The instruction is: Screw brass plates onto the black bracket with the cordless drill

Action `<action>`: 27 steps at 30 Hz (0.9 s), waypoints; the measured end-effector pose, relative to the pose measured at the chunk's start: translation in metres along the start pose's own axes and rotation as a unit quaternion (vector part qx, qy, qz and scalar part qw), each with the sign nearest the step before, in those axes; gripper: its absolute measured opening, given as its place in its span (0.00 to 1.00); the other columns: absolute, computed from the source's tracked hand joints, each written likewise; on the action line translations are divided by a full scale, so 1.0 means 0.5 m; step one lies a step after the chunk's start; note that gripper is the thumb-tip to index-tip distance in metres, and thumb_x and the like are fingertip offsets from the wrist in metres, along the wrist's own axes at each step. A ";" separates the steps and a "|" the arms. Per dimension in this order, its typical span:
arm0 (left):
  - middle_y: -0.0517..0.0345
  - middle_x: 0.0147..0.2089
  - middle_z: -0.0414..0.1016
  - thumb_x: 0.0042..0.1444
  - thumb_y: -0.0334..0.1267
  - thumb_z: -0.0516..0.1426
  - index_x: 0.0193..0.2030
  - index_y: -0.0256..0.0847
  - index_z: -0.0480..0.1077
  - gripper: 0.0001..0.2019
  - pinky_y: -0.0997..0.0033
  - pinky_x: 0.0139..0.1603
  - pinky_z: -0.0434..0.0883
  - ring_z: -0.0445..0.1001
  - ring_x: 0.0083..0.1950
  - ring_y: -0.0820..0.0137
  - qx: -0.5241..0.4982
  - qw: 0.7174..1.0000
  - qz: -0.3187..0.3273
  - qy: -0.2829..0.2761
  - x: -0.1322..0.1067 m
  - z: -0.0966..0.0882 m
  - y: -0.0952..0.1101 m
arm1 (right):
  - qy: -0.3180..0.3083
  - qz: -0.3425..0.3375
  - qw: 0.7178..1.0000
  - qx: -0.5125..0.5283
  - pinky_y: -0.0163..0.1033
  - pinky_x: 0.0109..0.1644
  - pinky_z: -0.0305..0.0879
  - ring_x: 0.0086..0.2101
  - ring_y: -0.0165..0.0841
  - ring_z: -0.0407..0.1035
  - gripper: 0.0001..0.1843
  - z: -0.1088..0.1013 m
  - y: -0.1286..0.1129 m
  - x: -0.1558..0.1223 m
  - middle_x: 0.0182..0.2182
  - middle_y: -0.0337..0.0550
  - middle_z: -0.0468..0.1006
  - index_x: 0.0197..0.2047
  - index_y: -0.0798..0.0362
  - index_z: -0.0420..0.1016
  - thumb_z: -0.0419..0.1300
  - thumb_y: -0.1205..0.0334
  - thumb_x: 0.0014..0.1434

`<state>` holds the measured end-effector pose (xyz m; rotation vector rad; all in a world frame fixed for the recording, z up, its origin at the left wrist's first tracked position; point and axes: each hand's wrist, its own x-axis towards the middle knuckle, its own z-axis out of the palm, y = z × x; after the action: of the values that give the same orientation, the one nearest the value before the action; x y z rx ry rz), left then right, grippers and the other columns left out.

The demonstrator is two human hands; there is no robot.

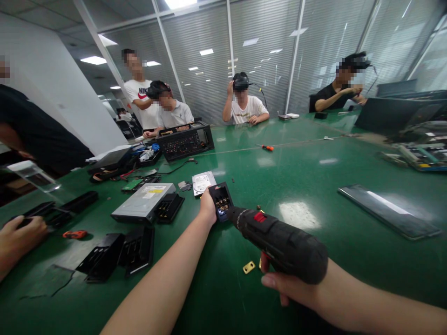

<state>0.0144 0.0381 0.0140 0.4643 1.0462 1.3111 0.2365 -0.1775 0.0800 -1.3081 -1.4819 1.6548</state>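
My right hand (284,281) is wrapped round the grip of a black cordless drill (279,237) with a red switch on top. Its chuck points left, and the tip meets or nearly meets a small black plastic case (223,191). That case, tilted up with brass-coloured parts inside, is held by its left side in my left hand (208,208). My left fingers are mostly hidden behind it. A brass plate with two holes (249,267) lies on the table below the drill. Behind the case rests a hard drive (202,181).
On the green table (209,288), an optical drive (139,202) and black plastic housings (138,251) lie left. Another person's hand (24,235) is at far left, near an orange-handled tool (75,234). A black computer chassis (186,142) stands behind; a dark flat panel (387,209) lies right. Several people surround the table.
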 end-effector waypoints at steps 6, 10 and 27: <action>0.55 0.27 0.77 0.64 0.40 0.58 0.40 0.42 0.76 0.06 0.62 0.30 0.79 0.78 0.25 0.60 -0.014 1.000 -0.004 0.005 -0.003 0.000 0.001 | -0.004 -0.005 1.000 -0.002 0.42 0.34 0.77 0.28 0.33 0.77 0.32 -0.002 -0.013 -0.005 0.39 0.38 0.83 0.58 0.50 0.76 0.75 0.45 0.55; 0.54 0.27 0.77 0.66 0.41 0.57 0.38 0.43 0.75 0.08 0.63 0.29 0.79 0.77 0.25 0.60 -0.008 1.000 -0.007 0.002 -0.005 0.003 0.001 | 0.019 -0.030 0.999 -0.017 0.40 0.31 0.78 0.28 0.35 0.79 0.34 0.013 -0.035 0.007 0.36 0.36 0.84 0.62 0.47 0.82 0.83 0.48 0.56; 0.54 0.26 0.76 0.64 0.39 0.58 0.37 0.43 0.74 0.06 0.62 0.29 0.78 0.76 0.24 0.60 0.015 1.000 0.007 -0.002 -0.004 -0.003 0.002 | -0.022 0.022 0.999 -0.012 0.43 0.35 0.77 0.27 0.34 0.74 0.31 -0.003 -0.053 -0.010 0.28 0.29 0.75 0.53 0.46 0.67 0.69 0.46 0.49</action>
<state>0.0129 0.0363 0.0150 0.4964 1.0628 1.3073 0.2344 -0.1751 0.1066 -1.3338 -1.5127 1.7092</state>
